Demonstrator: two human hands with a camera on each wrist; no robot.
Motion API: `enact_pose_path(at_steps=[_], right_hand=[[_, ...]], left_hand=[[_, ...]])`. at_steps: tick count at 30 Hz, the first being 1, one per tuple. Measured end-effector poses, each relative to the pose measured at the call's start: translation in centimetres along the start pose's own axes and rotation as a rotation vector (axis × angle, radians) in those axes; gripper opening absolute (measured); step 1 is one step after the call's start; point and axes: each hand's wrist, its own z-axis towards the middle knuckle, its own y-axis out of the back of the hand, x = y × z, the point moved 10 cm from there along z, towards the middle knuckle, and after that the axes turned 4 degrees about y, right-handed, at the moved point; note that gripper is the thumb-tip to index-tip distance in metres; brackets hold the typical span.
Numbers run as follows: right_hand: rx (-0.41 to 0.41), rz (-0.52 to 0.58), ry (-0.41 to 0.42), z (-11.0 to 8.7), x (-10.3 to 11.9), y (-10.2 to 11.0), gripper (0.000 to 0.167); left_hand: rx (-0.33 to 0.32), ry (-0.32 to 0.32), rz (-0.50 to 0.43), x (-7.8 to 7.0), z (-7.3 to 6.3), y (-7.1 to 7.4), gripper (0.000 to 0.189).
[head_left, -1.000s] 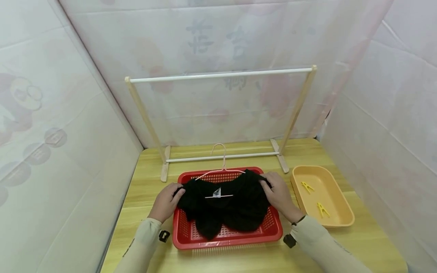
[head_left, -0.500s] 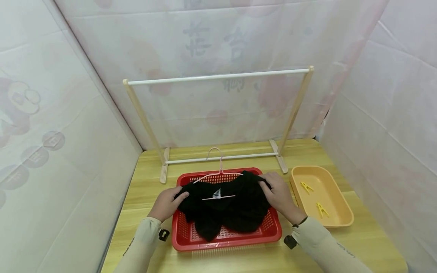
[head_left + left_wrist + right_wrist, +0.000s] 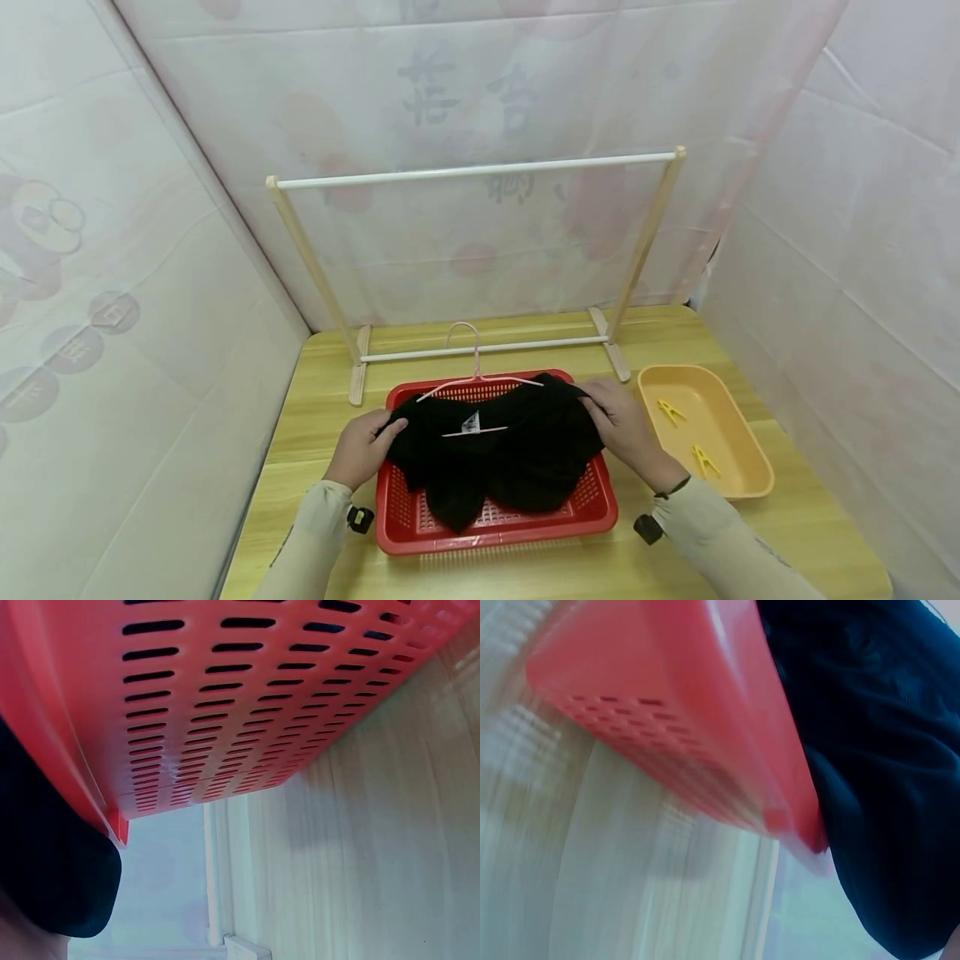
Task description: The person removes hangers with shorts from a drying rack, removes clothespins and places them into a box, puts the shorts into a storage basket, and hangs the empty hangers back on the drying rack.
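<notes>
Wooden table (image 3: 810, 517) beneath a red basket (image 3: 495, 539) — at the basket's left rim, gripping the black garment (image 3: 502, 467) with the left hand (image 3: 360, 450); over it, spreading that fabric round a pink hanger (image 3: 477, 378); at its right rim, gripping likewise with the right hand (image 3: 622, 425) — apparently seating shoulders, next calling for even outward tension

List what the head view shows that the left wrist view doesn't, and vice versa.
Head only: the right hand, gripping a black cloth garment; a thin pink hanger; a shallow yellow-orange plastic tray with two bright yellow plastic clips in it.

Left wrist only: the slotted outer side wall, close up, of a red rectangular plastic basket.

Both: the basket, the garment, the wood-grain table and the left hand, just a sliver in the wrist view.
</notes>
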Motion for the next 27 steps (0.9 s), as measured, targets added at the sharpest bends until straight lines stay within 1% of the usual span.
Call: enact_pose_path(at_steps=[6,12,15,18,22,27], right_hand=[[-0.043,-0.036,-0.03,-0.7,-1.4,2.1,0.03],[-0.056,-0.039,-0.067,-1.5,-2.3,3.6,0.03],[-0.074,-0.048,-0.079,-1.9,-2.5,4.3,0.031],[-0.104,-0.06,-0.103,-2.1,-2.9,5.1,0.027],[-0.145,-0.097,-0.135,-2.6,-4.0,6.1,0.021],[-0.141,-0.103,-0.138,-4.2,-5.7,6.2,0.023]], left_hand=[[-0.03,0.01,-0.018,0.3,-0.4,0.2,0.03],[-0.047,-0.023,0.001,-0.2,-0.6,0.2,0.02],[-0.059,-0.016,-0.003,-0.2,-0.6,0.3,0.026],[-0.097,0.009,-0.033,0.1,-0.6,1.3,0.036],[-0.176,0.02,-0.081,0.2,-0.3,2.9,0.037],[-0.248,-0.009,-0.106,0.0,-0.5,3.8,0.032]])
